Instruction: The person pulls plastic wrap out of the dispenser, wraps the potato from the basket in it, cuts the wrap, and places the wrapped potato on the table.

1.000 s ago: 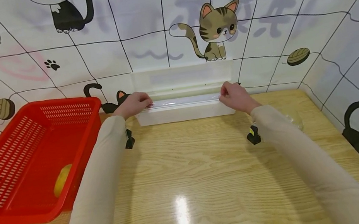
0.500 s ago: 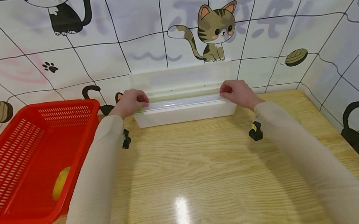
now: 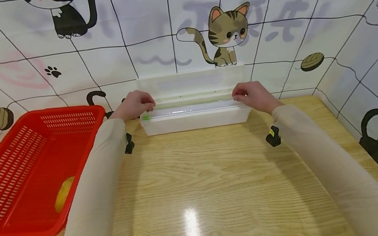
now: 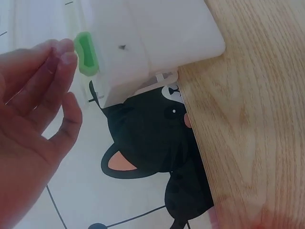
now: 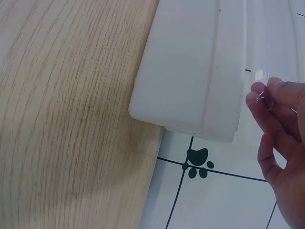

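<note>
A long white plastic wrap dispenser (image 3: 197, 122) sits at the back of the table with its lid (image 3: 191, 82) raised against the wall. My left hand (image 3: 135, 104) is at its left end, thumb and fingertips brought together beside the green slider (image 4: 87, 54) in the left wrist view. At the right end, my right hand (image 3: 255, 95) pinches the edge of the clear plastic wrap (image 5: 274, 52) between thumb and fingers. The film stretches across the dispenser's top between both hands, and its left edge is barely visible at the left fingertips.
A red slotted basket (image 3: 47, 230) stands on the left side of the wooden table (image 3: 198, 174), with a yellow rounded item (image 3: 63, 194) inside. A white sheet with cat drawings (image 3: 231, 35) covers the walls behind and at the right.
Both hands have moved slightly apart, the left outward to the left and the right outward to the right. The green slider has come into view beside the left hand.
</note>
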### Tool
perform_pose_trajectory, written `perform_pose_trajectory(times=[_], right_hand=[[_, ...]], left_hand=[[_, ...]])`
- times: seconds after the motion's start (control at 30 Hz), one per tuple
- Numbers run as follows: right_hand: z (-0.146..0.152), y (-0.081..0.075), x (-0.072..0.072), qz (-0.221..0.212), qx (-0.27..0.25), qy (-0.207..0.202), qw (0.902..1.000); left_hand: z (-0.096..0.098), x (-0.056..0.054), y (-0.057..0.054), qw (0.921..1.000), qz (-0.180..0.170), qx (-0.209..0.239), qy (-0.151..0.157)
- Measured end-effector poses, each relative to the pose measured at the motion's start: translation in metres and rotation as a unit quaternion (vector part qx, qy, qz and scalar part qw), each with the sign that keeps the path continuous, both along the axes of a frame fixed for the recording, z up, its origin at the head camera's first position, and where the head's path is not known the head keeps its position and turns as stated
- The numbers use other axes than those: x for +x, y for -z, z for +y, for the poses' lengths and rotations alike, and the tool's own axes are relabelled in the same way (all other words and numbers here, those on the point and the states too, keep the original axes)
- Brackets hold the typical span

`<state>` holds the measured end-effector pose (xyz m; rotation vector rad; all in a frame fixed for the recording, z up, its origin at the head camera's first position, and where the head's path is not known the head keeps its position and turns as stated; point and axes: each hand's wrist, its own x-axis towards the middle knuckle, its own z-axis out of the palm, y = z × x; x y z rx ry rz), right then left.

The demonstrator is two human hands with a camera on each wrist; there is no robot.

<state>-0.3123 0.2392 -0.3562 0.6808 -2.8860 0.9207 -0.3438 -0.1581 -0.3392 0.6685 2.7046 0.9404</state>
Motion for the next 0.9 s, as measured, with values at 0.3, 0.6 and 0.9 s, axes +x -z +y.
perform_pose_trajectory(times=[0.3,0.6,0.9], right_hand=[[-0.005,-0.010,-0.001,0.041,0.106,-0.017,0.9934],[-0.004,-0.023,-0.001,0.077,0.142,-0.048,0.9857],[-0.002,-0.025,0.000,0.075,0.086,-0.010,0.9934]], left_hand=[[0.008,0.000,0.000,0.9958,0.082,-0.001,-0.041],[0.009,0.000,-0.003,0.9927,0.076,0.023,-0.091],[0.011,0.004,-0.014,0.9913,0.061,0.070,-0.093]])
